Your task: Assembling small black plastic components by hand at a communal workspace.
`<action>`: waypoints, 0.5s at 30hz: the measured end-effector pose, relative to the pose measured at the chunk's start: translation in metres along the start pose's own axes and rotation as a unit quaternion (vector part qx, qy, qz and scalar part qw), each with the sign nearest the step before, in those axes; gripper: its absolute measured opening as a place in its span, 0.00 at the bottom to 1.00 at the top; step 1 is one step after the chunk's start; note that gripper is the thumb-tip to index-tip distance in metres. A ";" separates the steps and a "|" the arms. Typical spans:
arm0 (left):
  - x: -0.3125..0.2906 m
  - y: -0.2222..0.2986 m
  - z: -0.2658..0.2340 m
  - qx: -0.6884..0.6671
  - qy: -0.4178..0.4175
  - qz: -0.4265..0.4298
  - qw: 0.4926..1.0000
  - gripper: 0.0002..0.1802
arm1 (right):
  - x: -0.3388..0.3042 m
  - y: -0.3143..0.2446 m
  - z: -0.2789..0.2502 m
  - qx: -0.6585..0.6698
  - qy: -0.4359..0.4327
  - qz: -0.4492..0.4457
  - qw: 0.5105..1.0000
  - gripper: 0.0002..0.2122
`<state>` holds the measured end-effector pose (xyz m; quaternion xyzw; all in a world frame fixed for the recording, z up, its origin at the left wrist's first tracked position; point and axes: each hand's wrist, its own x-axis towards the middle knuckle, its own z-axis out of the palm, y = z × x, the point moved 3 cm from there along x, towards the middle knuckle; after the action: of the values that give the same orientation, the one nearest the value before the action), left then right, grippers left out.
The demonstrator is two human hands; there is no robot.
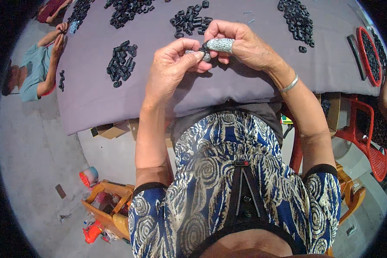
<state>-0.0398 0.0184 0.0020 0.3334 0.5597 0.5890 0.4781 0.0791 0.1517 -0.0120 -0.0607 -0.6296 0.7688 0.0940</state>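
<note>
Above the cloth-covered table (228,90), my left hand (172,62) and my right hand (247,47) meet, fingertips pinched together around a small black plastic part (203,50). The part is mostly hidden by fingers, so its exact shape cannot be made out. A speckled grey cover (220,45) wraps my right thumb, and grey wrapping also shows on my left fingers. Just beyond my hands lies a pile of short black barrel-shaped pieces (189,20). To the left of my left hand sits another pile of black pieces (121,63).
More black pieces (297,23) are heaped at the right, near tiny metal springs (250,20). A red oval tray (360,45) holds further pieces beside a dark bar (356,58). A person in a teal shirt (35,64) works at the left edge. A red plastic chair (374,161) stands right.
</note>
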 end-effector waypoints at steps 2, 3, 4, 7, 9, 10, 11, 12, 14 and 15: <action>0.000 0.000 0.001 0.009 -0.002 -0.011 1.000 0.10 | 0.000 0.000 0.001 -0.002 -0.009 -0.001 1.000 0.06; 0.000 0.001 0.001 0.009 -0.002 -0.010 1.000 0.10 | 0.001 0.001 0.000 0.001 -0.005 -0.001 1.000 0.06; 0.000 0.001 0.002 0.004 -0.004 -0.014 1.000 0.10 | 0.001 0.001 0.000 0.004 -0.002 0.000 1.000 0.06; 0.000 0.000 0.000 -0.004 -0.006 -0.022 1.000 0.10 | 0.001 0.003 0.000 0.032 0.008 0.014 0.999 0.06; 0.000 0.000 0.000 -0.007 -0.007 -0.025 1.000 0.10 | 0.002 0.005 0.000 0.037 0.010 0.016 0.999 0.06; 0.000 0.000 0.001 -0.007 -0.007 -0.026 1.000 0.09 | 0.002 0.006 0.000 0.042 0.013 0.019 0.999 0.06; 0.000 0.000 0.002 -0.006 -0.006 -0.026 1.000 0.09 | 0.002 0.007 -0.001 0.042 0.013 0.019 0.999 0.06; 0.000 0.001 0.002 -0.006 -0.006 -0.026 1.000 0.09 | 0.002 0.008 -0.002 0.053 0.006 0.019 0.998 0.06; 0.000 0.002 0.003 -0.006 -0.011 -0.028 1.000 0.09 | 0.002 0.007 -0.001 0.065 -0.001 0.019 0.998 0.06; -0.001 0.002 0.003 -0.006 -0.011 -0.028 1.000 0.09 | 0.001 0.004 0.001 0.056 -0.003 0.018 0.998 0.06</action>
<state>-0.0373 0.0192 0.0048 0.3210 0.5604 0.5751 0.5022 0.0775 0.1506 -0.0162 -0.0641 -0.5845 0.8048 0.0813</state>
